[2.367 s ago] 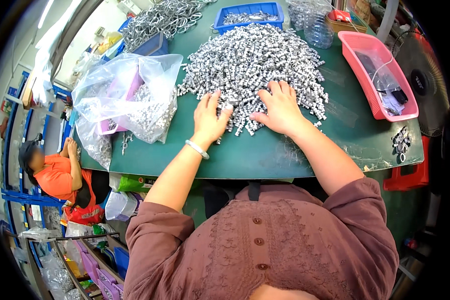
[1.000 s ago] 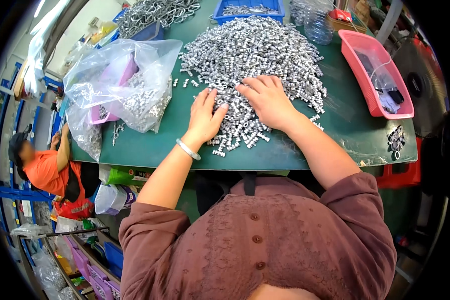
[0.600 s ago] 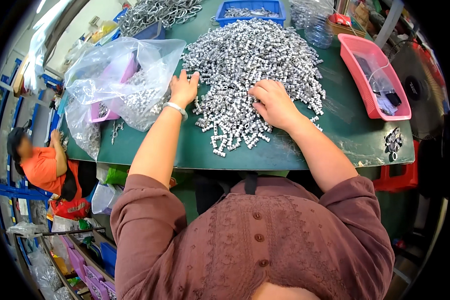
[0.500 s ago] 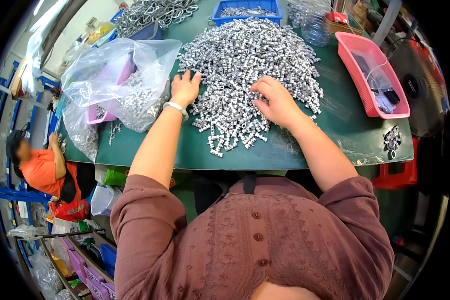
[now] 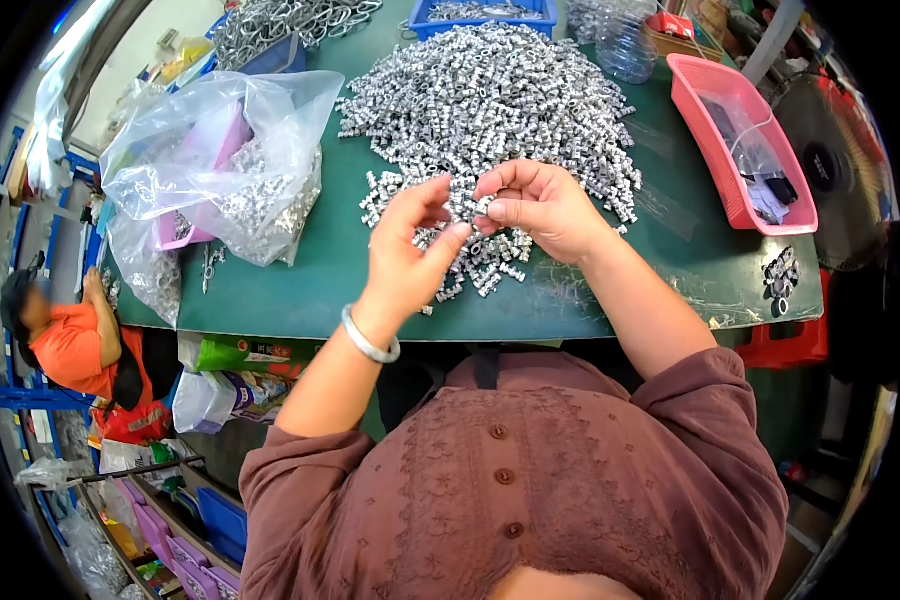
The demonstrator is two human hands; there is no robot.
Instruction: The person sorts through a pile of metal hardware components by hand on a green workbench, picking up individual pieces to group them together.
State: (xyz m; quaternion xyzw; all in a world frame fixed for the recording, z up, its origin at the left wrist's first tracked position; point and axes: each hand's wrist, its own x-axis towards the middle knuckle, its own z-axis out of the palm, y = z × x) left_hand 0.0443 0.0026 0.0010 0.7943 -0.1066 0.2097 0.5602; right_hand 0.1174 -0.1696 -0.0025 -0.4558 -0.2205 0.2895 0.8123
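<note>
A large heap of small silvery metal fittings (image 5: 490, 95) spreads over the green table. Just above its near edge, my right hand (image 5: 555, 212) pinches one small metal fitting (image 5: 484, 204) between thumb and fingers. Facing it from the left is my left hand (image 5: 408, 245), which wears a pale bangle (image 5: 368, 336). Its fingers are curved and the thumb stands apart from them; nothing shows between them. Loose fittings lie on the table below both hands.
A clear plastic bag (image 5: 270, 205) with metal parts and a purple scoop-like container (image 5: 232, 140) lies left. A pink basket (image 5: 682, 95) stands right, near small dark rings (image 5: 781, 280). At the back are a blue tray (image 5: 425, 28) and metal loops (image 5: 290, 30). Another person (image 5: 75, 345) sits far left.
My left hand has left the heap's left edge and moved right and nearer to me. My right hand has shifted slightly left and now pinches a fitting. The view has shifted slightly.
</note>
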